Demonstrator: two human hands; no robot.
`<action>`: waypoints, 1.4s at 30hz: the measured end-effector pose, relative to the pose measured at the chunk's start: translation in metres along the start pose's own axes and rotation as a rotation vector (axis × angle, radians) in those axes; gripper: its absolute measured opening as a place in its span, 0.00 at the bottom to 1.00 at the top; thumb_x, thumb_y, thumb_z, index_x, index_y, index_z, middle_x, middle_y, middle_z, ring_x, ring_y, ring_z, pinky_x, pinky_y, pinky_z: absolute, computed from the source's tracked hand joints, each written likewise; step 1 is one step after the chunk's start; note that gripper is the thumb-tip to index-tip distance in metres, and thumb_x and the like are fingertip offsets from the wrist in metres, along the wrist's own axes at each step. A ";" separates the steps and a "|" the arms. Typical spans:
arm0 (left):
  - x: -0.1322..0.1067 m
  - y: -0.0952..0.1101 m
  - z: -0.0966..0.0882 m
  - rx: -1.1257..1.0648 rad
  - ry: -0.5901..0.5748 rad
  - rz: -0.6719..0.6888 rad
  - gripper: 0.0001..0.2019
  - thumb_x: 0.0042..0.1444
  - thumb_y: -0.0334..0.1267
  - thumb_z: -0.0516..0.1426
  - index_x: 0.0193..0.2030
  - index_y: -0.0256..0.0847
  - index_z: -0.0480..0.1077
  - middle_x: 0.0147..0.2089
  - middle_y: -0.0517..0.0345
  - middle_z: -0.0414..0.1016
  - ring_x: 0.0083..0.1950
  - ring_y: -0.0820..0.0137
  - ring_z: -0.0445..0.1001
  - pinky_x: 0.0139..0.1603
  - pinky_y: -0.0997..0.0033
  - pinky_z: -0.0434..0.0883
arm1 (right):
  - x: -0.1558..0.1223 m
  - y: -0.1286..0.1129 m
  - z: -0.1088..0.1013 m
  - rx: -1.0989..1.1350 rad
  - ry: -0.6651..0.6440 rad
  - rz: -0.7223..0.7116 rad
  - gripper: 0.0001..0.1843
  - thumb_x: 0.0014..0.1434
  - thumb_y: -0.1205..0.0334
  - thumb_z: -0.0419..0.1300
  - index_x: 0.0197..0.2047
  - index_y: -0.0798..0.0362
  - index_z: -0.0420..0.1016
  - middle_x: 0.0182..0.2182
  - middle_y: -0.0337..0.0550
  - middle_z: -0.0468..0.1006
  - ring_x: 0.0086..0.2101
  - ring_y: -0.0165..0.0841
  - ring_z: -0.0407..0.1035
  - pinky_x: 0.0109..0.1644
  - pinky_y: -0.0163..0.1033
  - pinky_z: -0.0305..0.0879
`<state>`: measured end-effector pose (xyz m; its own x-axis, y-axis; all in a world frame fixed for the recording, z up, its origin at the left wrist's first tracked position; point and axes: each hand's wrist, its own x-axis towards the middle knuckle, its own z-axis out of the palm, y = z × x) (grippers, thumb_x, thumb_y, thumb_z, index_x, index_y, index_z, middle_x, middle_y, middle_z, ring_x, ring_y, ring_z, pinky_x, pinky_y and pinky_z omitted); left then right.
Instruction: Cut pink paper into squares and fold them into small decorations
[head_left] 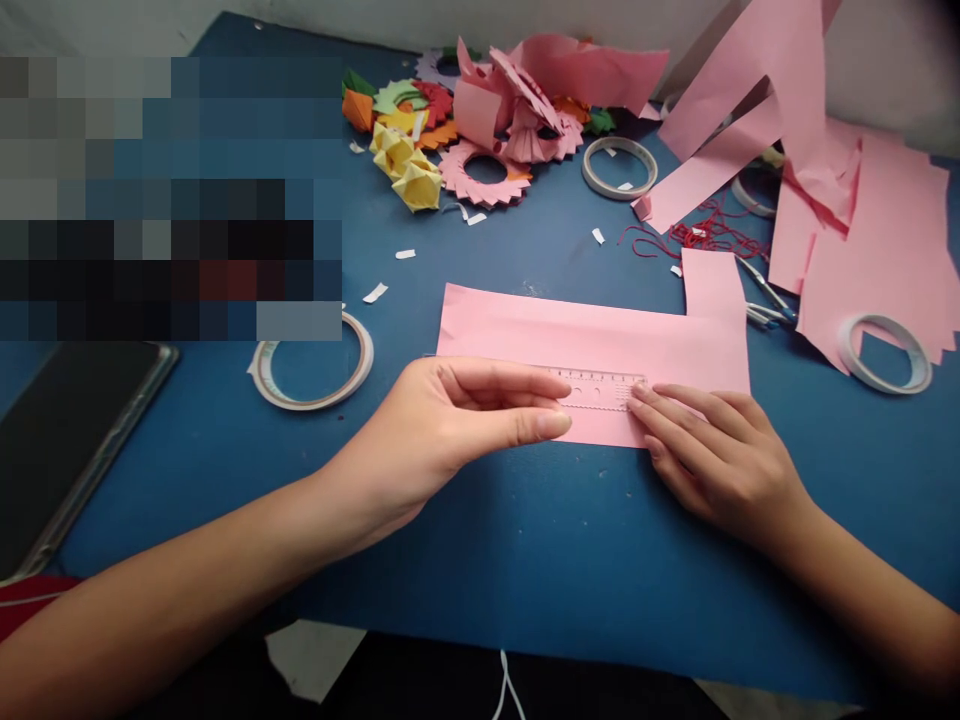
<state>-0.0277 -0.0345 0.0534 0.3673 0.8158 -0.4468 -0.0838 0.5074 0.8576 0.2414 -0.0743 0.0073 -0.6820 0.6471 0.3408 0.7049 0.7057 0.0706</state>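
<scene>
Left hand (491, 410) is held over the near part of the pink sheet (517, 320), with its fingers set close together and a small gap left between fingers and thumb. Whether the ruler is touched by it cannot be told. That clear ruler (600, 392) is laid flat on the sheet, and much of its left part is hidden by the hand. The right hand (701, 445) is placed flat, its fingers spread a little, with some tips rested on the ruler's right end.

A pink strip (711, 275) can be seen sticking out at the sheet's far right corner; whether it is joined on cannot be told. The sheet is laid on a blue table (450, 560). To the left of the sheet, a tape roll (266, 375) is set down, with a black phone (67, 440) farther left. Behind the sheet, yellow shapes (416, 185) and a pink ring (466, 184) are bunched together, and white scraps (405, 254) are scattered nearer to it. Red string (697, 235) is tangled behind the sheet's right end. More pink paper (892, 230) is spread to the right of the sheet.
</scene>
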 end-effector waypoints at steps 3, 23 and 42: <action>0.001 0.001 0.000 -0.004 0.001 -0.017 0.08 0.44 0.36 0.70 0.33 0.48 0.81 0.36 0.64 0.82 0.42 0.71 0.79 0.43 0.81 0.73 | -0.004 0.001 -0.001 0.025 0.000 0.020 0.23 0.57 0.72 0.62 0.56 0.60 0.68 0.48 0.52 0.78 0.48 0.41 0.72 0.46 0.44 0.65; 0.005 0.002 -0.002 0.033 0.048 -0.072 0.07 0.44 0.36 0.70 0.32 0.47 0.80 0.33 0.63 0.81 0.36 0.76 0.76 0.36 0.81 0.70 | -0.003 0.002 -0.004 0.011 0.028 -0.006 0.20 0.55 0.72 0.65 0.51 0.62 0.73 0.45 0.50 0.80 0.43 0.41 0.75 0.43 0.46 0.65; -0.048 -0.010 -0.030 1.422 0.411 0.789 0.09 0.60 0.32 0.58 0.45 0.48 0.74 0.45 0.64 0.78 0.40 0.71 0.76 0.46 0.69 0.73 | -0.006 0.004 -0.006 0.059 0.065 0.018 0.19 0.51 0.70 0.69 0.47 0.58 0.73 0.40 0.48 0.82 0.39 0.39 0.74 0.42 0.45 0.63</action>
<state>-0.0724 -0.0698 0.0586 0.3774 0.8611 0.3408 0.8150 -0.4836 0.3194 0.2496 -0.0773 0.0107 -0.6536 0.6412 0.4020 0.7032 0.7109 0.0092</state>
